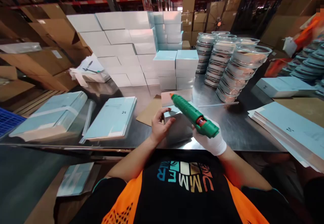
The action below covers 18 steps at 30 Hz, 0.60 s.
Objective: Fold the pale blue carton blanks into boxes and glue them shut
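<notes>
My right hand point(212, 143), in a white glove, grips a green glue gun point(187, 108). Its orange-tipped nozzle points away to the left, over a small box point(179, 129). Bare and curled, my left hand point(161, 124) holds this box by its left side, thumb toward me and fingers at the far edge. The box stands near the front edge of the metal table point(149, 139), with a pale flap point(165, 98) raised at its back. The glue gun hides part of the box top and much of my right hand's fingers.
White boxes point(121, 48) are stacked high at the back. Several columns of clear-lidded round containers point(235, 72) stand right of them. Flat light-blue sheets point(110, 117) lie at left, more sheets point(291, 126) at right. A glue stick point(217, 104) lies behind my right hand.
</notes>
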Tool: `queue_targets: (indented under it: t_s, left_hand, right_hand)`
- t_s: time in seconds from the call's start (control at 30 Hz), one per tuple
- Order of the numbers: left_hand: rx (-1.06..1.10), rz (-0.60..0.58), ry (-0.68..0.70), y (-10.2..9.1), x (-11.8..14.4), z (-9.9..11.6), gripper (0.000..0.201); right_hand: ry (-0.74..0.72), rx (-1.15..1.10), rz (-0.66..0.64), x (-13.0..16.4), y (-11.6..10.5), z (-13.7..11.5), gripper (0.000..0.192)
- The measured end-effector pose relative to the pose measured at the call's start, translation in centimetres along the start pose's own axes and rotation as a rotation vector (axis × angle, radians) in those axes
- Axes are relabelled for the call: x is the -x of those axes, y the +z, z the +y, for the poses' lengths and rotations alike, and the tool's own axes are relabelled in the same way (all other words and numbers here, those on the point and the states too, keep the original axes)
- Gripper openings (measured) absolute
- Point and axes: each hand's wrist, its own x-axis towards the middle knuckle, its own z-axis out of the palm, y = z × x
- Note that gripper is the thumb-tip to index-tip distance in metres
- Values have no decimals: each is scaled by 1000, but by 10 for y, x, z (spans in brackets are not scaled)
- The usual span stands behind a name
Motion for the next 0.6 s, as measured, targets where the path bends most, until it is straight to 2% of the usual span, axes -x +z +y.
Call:
queue_targets:
  t_s: [0.1,0.2,0.33,0.47,0.6]
  left_hand:
    - [20,-12,39,3,2,1,58]
    - [-16,-16,40,1,3,1,58]
    - [-46,20,39,-4,6,0,60]
    - [-47,48,3,-8,6,-2,61]
    - [-49,97,-5,-9,4,-2,64]
  right_hand:
    - [-107,-33,-17,-2,13,-16,7]
    - [-50,-38,-4,-3,21,-17,12]
    - [79,70,59,-4,25,8,9]
    - [268,141,151,-4,16,42,3]
    - [233,133,202,2,4,45,5]
